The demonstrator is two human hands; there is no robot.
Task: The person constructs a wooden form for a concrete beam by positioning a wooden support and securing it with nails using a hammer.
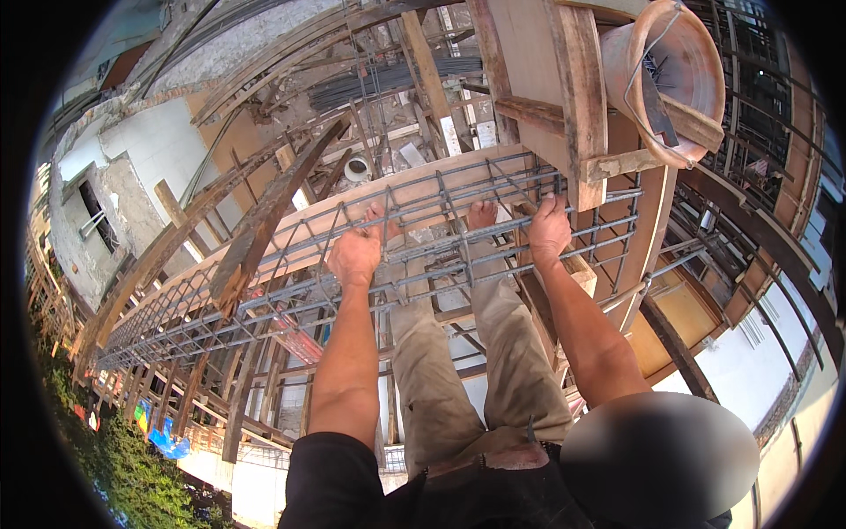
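Observation:
A long cage of steel reinforcing bars (465, 247) with square stirrups runs across in front of me, from the far lower left to the right of my legs. My left hand (355, 254) is closed around one of its bars, left of my legs. Further right, my right hand (550, 231) grips the cage close to its right end, beside a wooden post (583, 106). The fingers of both hands are partly hidden. Behind the cage stretches a long formwork board (414, 187). My bare feet show through the bars.
An orange-brown bucket (621, 75) with nails and a flat dark blade inside hangs at the upper right. A rough timber (273, 220) slants over the cage at left. Below are scaffold poles, a round pipe (357, 167) and a bundle of bars (397, 82), with open gaps between timbers.

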